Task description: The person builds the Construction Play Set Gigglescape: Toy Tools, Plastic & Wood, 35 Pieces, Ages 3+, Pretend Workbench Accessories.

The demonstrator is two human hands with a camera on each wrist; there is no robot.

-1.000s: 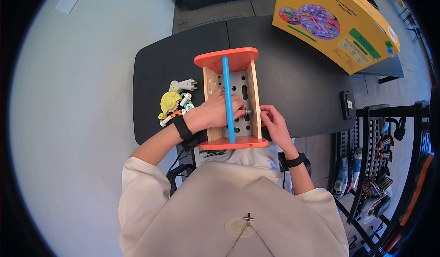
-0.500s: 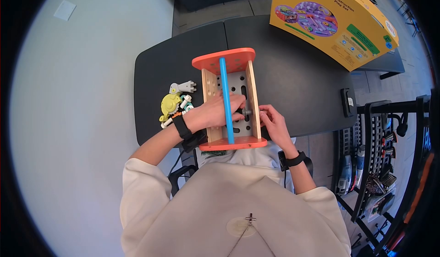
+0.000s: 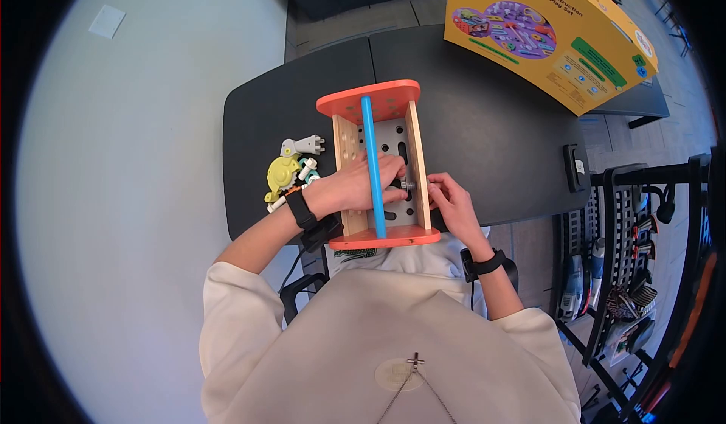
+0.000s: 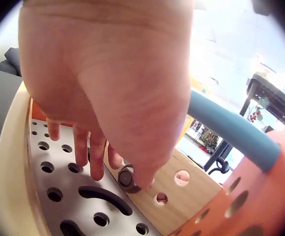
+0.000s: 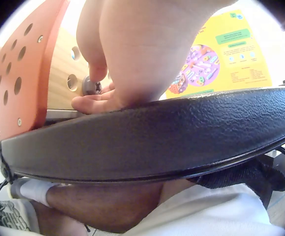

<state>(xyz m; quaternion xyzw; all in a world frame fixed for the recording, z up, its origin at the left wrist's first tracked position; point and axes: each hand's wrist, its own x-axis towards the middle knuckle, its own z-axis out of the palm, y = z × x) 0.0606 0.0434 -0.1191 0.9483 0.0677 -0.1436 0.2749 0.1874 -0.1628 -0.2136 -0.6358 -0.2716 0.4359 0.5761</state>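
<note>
A toy toolbox with orange end panels (image 3: pixel 370 99), wooden sides (image 3: pixel 418 159) and a blue handle rod (image 3: pixel 372 167) stands at the table's near edge. Reaching in under the rod, my left hand (image 3: pixel 355 186) pinches the inner end of a grey bolt (image 4: pixel 126 177) at the right wooden side, thumb and fingers about it. Outside that same side is my right hand (image 3: pixel 452 201), its thumb and fingertips on the bolt's grey outer end (image 5: pixel 90 86). Below my left fingers lies the toolbox's grey base (image 4: pixel 59 162), pierced with holes and slots.
Left of the toolbox lie loose toy parts: a yellow saw-like piece (image 3: pixel 283 173), a grey piece (image 3: pixel 302 146) and a white bolt (image 3: pixel 308 168). A yellow box (image 3: pixel 552 38) stands at the back right. A small black device (image 3: pixel 573 168) sits on the table's right edge.
The grip of both hands stays in place at the bolt, with small shifts of the left fingers. The whole scene has shifted slightly with the head.
</note>
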